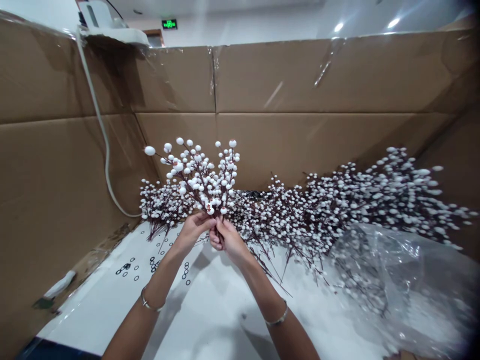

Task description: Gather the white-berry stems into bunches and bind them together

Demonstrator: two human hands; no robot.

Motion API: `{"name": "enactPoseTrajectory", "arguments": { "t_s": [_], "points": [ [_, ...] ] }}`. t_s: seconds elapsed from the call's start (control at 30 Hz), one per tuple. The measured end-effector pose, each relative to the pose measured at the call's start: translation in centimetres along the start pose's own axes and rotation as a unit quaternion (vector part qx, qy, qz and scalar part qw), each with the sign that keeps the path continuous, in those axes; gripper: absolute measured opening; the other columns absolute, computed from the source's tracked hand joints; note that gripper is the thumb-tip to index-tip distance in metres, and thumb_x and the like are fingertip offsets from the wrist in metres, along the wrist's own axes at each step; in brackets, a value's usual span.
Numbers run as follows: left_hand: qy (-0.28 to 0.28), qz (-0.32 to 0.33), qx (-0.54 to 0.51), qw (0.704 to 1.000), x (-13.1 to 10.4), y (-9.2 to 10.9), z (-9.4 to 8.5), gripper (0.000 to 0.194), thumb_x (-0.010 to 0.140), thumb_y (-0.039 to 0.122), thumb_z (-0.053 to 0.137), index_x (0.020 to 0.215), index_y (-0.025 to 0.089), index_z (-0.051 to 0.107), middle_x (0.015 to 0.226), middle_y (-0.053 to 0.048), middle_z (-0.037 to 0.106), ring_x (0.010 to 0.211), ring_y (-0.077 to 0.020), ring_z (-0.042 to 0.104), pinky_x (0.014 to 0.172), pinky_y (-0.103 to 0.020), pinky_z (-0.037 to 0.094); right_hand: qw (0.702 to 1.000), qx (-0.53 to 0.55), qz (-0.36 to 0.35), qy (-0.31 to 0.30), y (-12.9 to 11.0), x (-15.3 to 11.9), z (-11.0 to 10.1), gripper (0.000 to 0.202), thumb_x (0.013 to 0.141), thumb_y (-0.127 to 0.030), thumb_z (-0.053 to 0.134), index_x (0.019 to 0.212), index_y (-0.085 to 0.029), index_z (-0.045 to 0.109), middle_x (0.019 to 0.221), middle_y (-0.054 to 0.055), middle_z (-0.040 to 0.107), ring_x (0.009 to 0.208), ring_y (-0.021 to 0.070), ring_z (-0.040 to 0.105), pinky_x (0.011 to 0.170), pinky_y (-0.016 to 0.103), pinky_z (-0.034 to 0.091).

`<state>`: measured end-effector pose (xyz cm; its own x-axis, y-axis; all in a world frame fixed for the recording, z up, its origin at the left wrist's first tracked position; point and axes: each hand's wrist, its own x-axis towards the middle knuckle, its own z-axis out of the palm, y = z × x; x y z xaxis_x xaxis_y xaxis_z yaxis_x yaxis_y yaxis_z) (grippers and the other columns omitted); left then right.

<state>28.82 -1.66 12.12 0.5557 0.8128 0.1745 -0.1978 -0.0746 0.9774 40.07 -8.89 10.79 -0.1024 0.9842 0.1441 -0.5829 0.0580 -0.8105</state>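
Note:
Upright above the white table, a bunch of white berry stems (204, 175) is held by its dark lower stalks. My left hand (197, 227) pinches the stalks from the left side, just below the lowest berries. From the right, my right hand (227, 237) has its fingers wrapped round the same stalks. The fingertips of both hands meet there, so the exact grip points are partly hidden. Small black rings (125, 268) lie scattered on the table to the left of my forearms.
A long heap of white berry stems (330, 205) lies along the back and right. At the right front sits a clear plastic bag (405, 280). Cardboard walls (281, 140) surround the white table (210, 310). A white cable (101, 125) hangs at the left.

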Motion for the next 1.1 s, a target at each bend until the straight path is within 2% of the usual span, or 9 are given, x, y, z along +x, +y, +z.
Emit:
{"name": "enactPoseTrajectory", "arguments": {
  "t_s": [0.1,0.23,0.33,0.6,0.77,0.87,0.97,1.03,1.1],
  "points": [
    [-0.048,-0.013,-0.04,0.998,0.1,-0.1,-0.5,0.041,0.059,0.039,0.084,0.085,0.011,0.07,0.085,-0.009,0.071,0.084,-0.0199,0.065,0.081,-0.029,0.049,0.999,0.003,0.025,-0.035,0.0,-0.3,0.3,0.049,0.079,-0.061,0.059,0.081,-0.018,0.035,0.054,-0.009,0.036,0.04,0.0013,0.029,0.04,0.015,0.016],
    [-0.118,-0.029,-0.068,0.99,0.6,-0.4,-1.2,0.038,0.056,0.04,0.085,0.073,0.01,0.069,0.063,-0.005,0.067,0.064,-0.0166,0.064,0.065,-0.025,0.052,0.992,0.014,0.067,-0.111,-0.2,-0.6,0.4,0.043,0.085,-0.055,0.054,0.077,-0.018,0.033,0.057,-0.008,0.032,0.043,0.0016,0.027,0.041,0.015,0.014],
    [-0.148,-0.053,-0.073,0.985,0.8,-0.4,-1.7,0.038,0.055,0.038,0.086,0.074,0.01,0.069,0.056,-0.003,0.064,0.055,-0.0153,0.062,0.058,-0.025,0.052,0.982,0.03,0.09,-0.16,-0.6,-0.8,0.3,0.042,0.088,-0.052,0.051,0.074,-0.018,0.032,0.057,-0.007,0.029,0.043,0.0018,0.023,0.04,0.015,0.013],
    [-0.249,-0.082,-0.071,0.962,0.6,0.9,-2.5,0.028,0.064,0.034,0.082,0.071,0.009,0.07,0.066,-0.007,0.069,0.067,-0.0181,0.067,0.067,-0.026,0.054,0.979,0.038,0.059,-0.191,-0.4,-0.9,0.4,0.039,0.089,-0.049,0.051,0.073,-0.018,0.035,0.051,-0.008,0.032,0.039,0.0024,0.021,0.037,0.016,0.015],
    [-0.233,-0.094,-0.094,0.963,0.5,0.6,-2.8,0.034,0.067,0.041,0.079,0.078,0.01,0.071,0.069,-0.007,0.069,0.073,-0.0203,0.067,0.069,-0.028,0.052,0.977,0.015,0.045,-0.207,-0.6,-0.9,0.8,0.051,0.09,-0.05,0.048,0.057,-0.017,0.027,0.049,-0.007,0.022,0.04,0.0018,0.022,0.039,0.017,0.012],
    [-0.225,-0.069,-0.077,0.969,0.5,0.4,-2.7,0.041,0.065,0.043,0.08,0.087,0.01,0.072,0.076,-0.01,0.07,0.082,-0.0234,0.067,0.074,-0.03,0.051,0.972,0.02,0.062,-0.226,-0.8,-1.0,0.6,0.046,0.09,-0.05,0.048,0.062,-0.016,0.034,0.049,-0.008,0.023,0.041,0.0024,0.021,0.039,0.017,0.012],
    [-0.245,-0.067,-0.049,0.966,0.4,0.6,-2.3,0.04,0.064,0.048,0.08,0.072,0.009,0.071,0.066,-0.009,0.068,0.071,-0.0208,0.066,0.072,-0.03,0.051,0.968,0.049,0.084,-0.232,-0.7,-1.1,0.4,0.037,0.091,-0.049,0.046,0.075,-0.017,0.041,0.05,-0.009,0.022,0.041,0.0034,0.019,0.038,0.016,0.013],
    [-0.262,-0.07,-0.032,0.962,0.3,1.0,-1.9,0.042,0.067,0.05,0.077,0.064,0.009,0.069,0.062,-0.008,0.067,0.067,-0.0187,0.065,0.073,-0.03,0.051,0.964,0.057,0.09,-0.244,-0.6,-1.1,0.3,0.039,0.092,-0.05,0.045,0.073,-0.017,0.04,0.049,-0.009,0.021,0.041,0.0035,0.018,0.037,0.015,0.013],
    [-0.275,-0.073,-0.024,0.958,0.1,1.4,-1.6,0.043,0.07,0.051,0.074,0.073,0.008,0.071,0.07,-0.01,0.07,0.073,-0.0189,0.066,0.076,-0.03,0.051,0.963,0.058,0.089,-0.248,-0.6,-1.1,0.2,0.044,0.091,-0.052,0.046,0.067,-0.017,0.035,0.048,-0.008,0.021,0.041,0.0033,0.019,0.038,0.015,0.013]
  ]
}}
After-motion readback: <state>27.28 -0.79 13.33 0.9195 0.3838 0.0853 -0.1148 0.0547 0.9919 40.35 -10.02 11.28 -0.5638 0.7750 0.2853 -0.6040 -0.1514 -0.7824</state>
